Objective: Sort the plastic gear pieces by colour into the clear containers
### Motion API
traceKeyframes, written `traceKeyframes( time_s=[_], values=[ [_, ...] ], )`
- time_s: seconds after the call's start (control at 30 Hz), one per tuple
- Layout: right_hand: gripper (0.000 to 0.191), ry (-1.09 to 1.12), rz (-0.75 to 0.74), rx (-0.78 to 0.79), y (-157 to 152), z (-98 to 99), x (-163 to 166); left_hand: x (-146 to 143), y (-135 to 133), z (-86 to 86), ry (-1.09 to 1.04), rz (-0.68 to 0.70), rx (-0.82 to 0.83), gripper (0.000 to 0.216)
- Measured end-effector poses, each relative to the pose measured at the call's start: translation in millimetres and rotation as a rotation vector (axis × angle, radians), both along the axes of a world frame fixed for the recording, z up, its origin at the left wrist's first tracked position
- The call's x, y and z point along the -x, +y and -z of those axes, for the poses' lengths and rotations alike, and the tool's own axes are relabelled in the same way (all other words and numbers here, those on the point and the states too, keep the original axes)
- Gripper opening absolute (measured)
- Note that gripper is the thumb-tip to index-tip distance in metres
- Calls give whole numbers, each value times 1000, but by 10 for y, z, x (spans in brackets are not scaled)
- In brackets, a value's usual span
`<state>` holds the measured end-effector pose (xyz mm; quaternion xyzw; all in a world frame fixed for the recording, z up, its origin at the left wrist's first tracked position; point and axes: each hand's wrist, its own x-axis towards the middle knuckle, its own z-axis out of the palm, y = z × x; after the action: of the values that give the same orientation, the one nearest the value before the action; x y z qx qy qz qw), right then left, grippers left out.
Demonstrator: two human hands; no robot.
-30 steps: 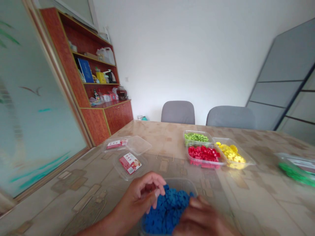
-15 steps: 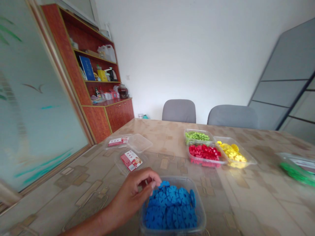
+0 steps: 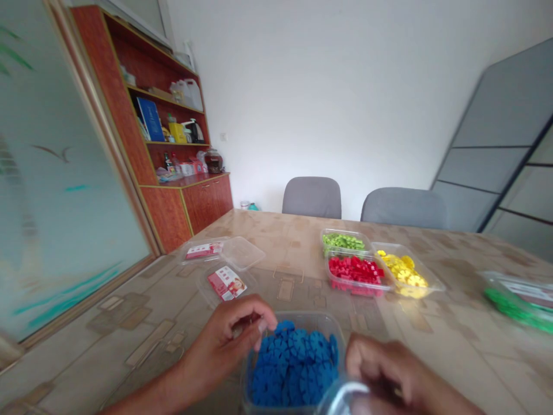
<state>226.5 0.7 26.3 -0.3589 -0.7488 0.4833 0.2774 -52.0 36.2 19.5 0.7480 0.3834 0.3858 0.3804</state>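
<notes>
A clear plastic tub [image 3: 341, 351] stands at the table's near edge. It is filled with blue flower-shaped plastic discs [image 3: 296, 363]. My left hand [image 3: 237, 331] is at the tub's far left corner, thumb and forefinger curled close together. Whether they pinch the rim or a small piece does not show. On the near right, my right hand [image 3: 389, 369] is smeared by motion, its fingers closed round a clear, shiny plastic thing with a curved edge [image 3: 343, 396]. That thing overlaps the tub's near right corner; its kind is unclear.
Beyond stand tubs of light green pieces [image 3: 344, 241], red pieces [image 3: 355, 273] and yellow discs [image 3: 404, 274]. A lidded tub of green pieces [image 3: 516, 302] is at the right. Clear lids, two with labels [image 3: 227, 282], lie at the left. Two grey chairs [image 3: 311, 196] line the far side.
My right hand has come into view from the lower right with the clear plastic thing. My left hand stays by the tub's corner. The whole view has shifted slightly.
</notes>
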Motion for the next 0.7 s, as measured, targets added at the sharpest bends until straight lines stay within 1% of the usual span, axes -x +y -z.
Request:
traceKeyframes(
  time_s=[0.07,0.1,0.17,0.2,0.3,0.37,0.43,0.53,0.63,0.7],
  values=[
    [40,224,182,210,95,-14,10,6,1,-24,-37,-24,78,24],
    [41,303,273,282,138,-2,18,5,2,-32,-51,-34,115,26],
    [42,387,399,333,212,51,33,-3,5,-35,-85,-40,187,34],
    [42,399,433,317,242,84,40,-9,7,-28,-106,-32,223,39],
    [46,396,464,230,296,165,59,-22,17,28,-189,-8,337,48],
    [48,400,476,188,303,181,79,-20,29,76,-246,-3,402,52],
    [49,408,481,171,299,176,105,-14,45,107,-296,-1,428,57],
    [50,409,479,143,293,175,145,-15,63,108,-281,1,402,56],
    [49,383,482,92,301,214,164,-30,73,98,-166,-32,353,48],
    [47,337,486,40,317,264,164,-32,90,117,-94,-77,299,41]
  ],
)
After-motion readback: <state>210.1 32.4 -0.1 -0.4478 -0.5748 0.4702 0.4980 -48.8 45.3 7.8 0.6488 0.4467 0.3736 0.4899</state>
